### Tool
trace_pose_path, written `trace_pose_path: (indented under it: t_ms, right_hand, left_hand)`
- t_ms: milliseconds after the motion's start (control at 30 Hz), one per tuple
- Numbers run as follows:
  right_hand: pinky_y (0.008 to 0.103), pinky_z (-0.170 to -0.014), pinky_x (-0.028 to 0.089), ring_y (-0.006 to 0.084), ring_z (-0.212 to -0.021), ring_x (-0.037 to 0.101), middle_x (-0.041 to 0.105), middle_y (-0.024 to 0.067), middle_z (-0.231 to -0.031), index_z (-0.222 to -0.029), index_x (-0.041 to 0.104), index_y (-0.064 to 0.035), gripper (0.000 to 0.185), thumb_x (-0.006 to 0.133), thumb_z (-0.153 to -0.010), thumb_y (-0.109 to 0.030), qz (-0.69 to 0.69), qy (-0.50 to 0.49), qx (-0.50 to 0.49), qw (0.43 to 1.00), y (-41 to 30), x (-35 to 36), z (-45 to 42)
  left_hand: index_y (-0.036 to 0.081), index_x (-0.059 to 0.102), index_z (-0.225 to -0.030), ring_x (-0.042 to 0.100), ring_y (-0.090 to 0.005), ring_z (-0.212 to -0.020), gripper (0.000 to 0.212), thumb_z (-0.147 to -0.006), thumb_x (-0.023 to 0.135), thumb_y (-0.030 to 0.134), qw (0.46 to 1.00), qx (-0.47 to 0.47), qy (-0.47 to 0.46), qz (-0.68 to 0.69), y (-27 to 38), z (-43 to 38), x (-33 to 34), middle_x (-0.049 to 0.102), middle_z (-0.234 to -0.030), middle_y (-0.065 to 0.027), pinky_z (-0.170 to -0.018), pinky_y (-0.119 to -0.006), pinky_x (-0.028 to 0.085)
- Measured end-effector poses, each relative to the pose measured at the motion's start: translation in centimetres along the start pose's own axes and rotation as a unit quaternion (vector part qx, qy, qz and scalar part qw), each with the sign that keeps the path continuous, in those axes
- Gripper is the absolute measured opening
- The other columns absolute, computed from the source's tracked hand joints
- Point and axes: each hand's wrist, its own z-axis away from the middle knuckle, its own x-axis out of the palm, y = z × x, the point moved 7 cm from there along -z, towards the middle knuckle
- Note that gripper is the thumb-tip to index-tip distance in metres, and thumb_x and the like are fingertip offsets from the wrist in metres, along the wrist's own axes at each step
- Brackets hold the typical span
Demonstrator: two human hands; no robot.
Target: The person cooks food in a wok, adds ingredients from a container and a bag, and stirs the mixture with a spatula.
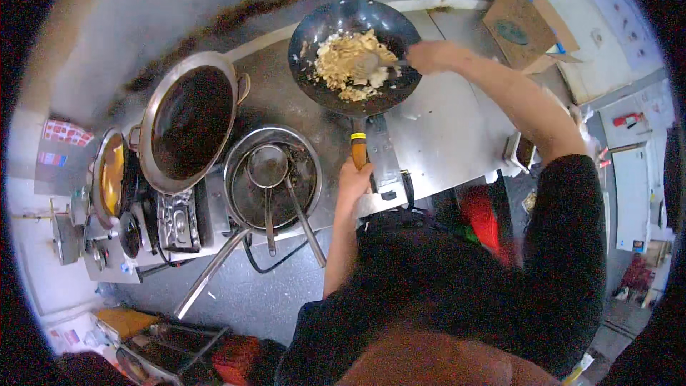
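Note:
A black wok [327, 21] sits on the steel counter at the back, with a wire loop on its far rim. My left hand [353, 185] grips the wok's wooden handle [358, 155], just behind a yellow band. Above the wok's right rim, my right hand [431, 58] holds a spatula [370, 65] whose head rests in the food. That food [343, 56] is a pale yellow and white crumbly heap, perhaps fried rice with egg. The lower end of the spatula is partly buried in it.
Left of the wok stands a wide two-handled pan [230, 75] of dark liquid. Nearer me, a steel pot [229, 171] holds a ladle [268, 166] and another utensil, their handles jutting over the counter edge. A cardboard box [522, 21] lies at the back right.

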Motion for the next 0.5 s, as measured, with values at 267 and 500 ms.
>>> trace_pose_path:
  t_ms: [267,500]
  right_hand:
    - [0.0433,-0.079,0.053,0.0341,-0.090,0.066,0.067,0.0201,-0.099,-0.105,0.064,-0.0050,0.027,0.048,-0.087,-0.018,-0.020,0.021,-0.015,0.999,0.7,-4.7,3.5]
    - [0.0465,-0.083,0.051,0.0349,-0.093,0.062,0.066,0.0157,-0.093,-0.098,0.063,-0.0048,0.030,0.041,-0.095,-0.026,-0.062,0.031,-0.127,0.989,-1.9,-2.2,1.6]
  left_hand:
    - [-0.002,0.053,-0.091,0.061,-0.0216,-0.049,0.022,-0.082,0.059,0.017,0.997,-0.056,-0.048,0.018,0.5,1.3,-2.6,0.056,-0.061,-0.0127,-0.040,-0.037,0.046]
    - [-0.001,0.051,-0.090,0.059,-0.0217,-0.045,0.018,-0.081,0.059,0.012,0.999,-0.024,-0.035,0.022,1.4,0.5,-2.6,0.056,-0.061,-0.0120,-0.042,-0.038,0.045]
